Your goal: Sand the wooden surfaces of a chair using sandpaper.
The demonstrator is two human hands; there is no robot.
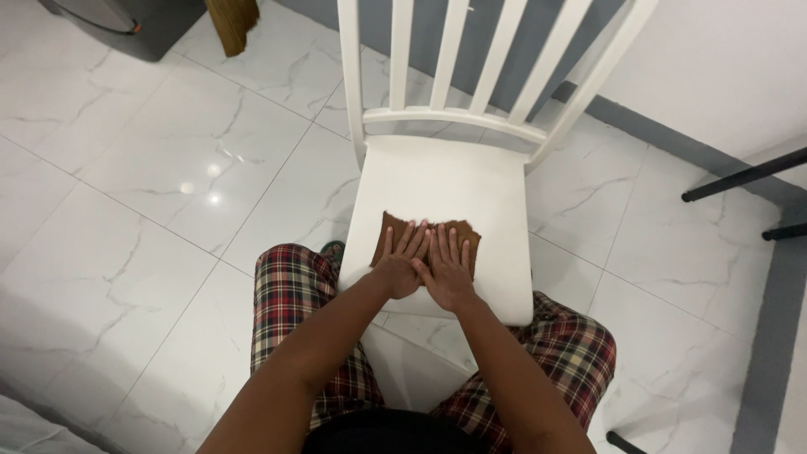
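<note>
The brown cloth (427,240) lies flat on the white chair (437,181) seat, right under my palms, near the seat's front edge. It looks thin, soft and light, the kind of thing that bends and bunches easily and should slide on the smooth painted seat if I push without pressing. I judge the best places to take hold are its free edges and corners, which stick out past my fingertips and to either side of my hands.

My left hand (402,261) is spread flat, fingers out and close together, pressing down on the left part of the cloth. My right hand (448,267) lies flat just beside it, touching it along the thumb side, fingers stretched forward over the right part. Neither hand grips anything; both only rest on top.

Beyond my fingertips the chair's slatted back rises. Below my wrists are my knees in plaid trousers (294,294), on the white marble floor (143,193).
</note>
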